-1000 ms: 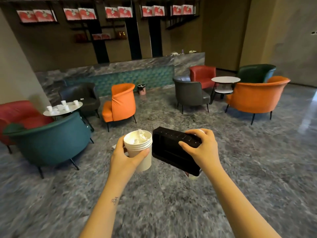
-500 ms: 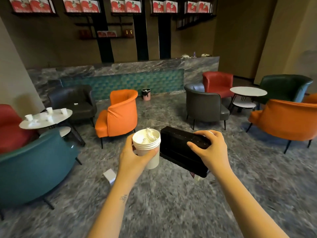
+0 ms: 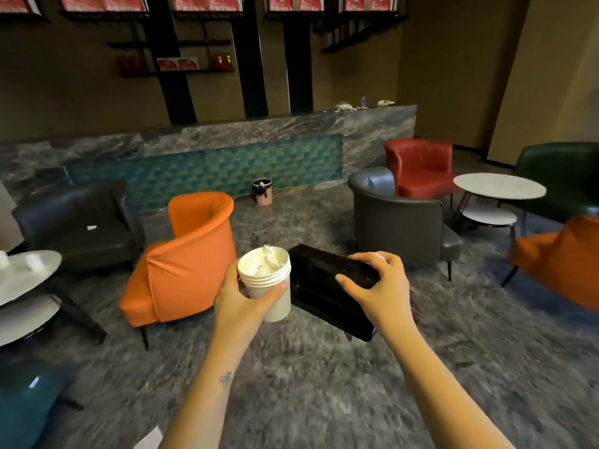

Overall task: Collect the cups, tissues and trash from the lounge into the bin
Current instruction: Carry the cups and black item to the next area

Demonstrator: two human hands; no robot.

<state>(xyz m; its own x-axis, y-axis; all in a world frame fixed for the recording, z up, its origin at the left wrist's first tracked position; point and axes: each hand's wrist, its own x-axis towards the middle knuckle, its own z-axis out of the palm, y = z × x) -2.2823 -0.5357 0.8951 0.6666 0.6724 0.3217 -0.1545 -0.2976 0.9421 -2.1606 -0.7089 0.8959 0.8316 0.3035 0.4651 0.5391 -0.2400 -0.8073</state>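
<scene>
The grey marbled floor (image 3: pixel 324 400) fills the lower view. A long grey marble counter with a teal tiled front (image 3: pixel 207 173) runs across the far side, from 10 to 1 o'clock. An orange upholstered armchair (image 3: pixel 191 260) stands at 10 o'clock, a black leather armchair (image 3: pixel 81 222) at 9 o'clock and a dark grey leather armchair (image 3: pixel 398 222) at 1 o'clock. A round white two-tier counter (image 3: pixel 499 191) stands at 2 o'clock. The small pink bin with a black liner (image 3: pixel 262 191) sits on the floor at 12 o'clock, at the marble counter's base, well apart from both grips. The right grip (image 3: pixel 379 286) clasps a glossy black rectangular box (image 3: pixel 317 286) from above, fingers curled over its top edge. The left grip (image 3: pixel 240 303) is wrapped round a stack of white paper cups (image 3: pixel 275 303), held upright just beside the box, at its 9 o'clock. The top cup holds crumpled white tissue (image 3: pixel 265 265). A small white scrap (image 3: pixel 91 227) lies on the black armchair's seat.
</scene>
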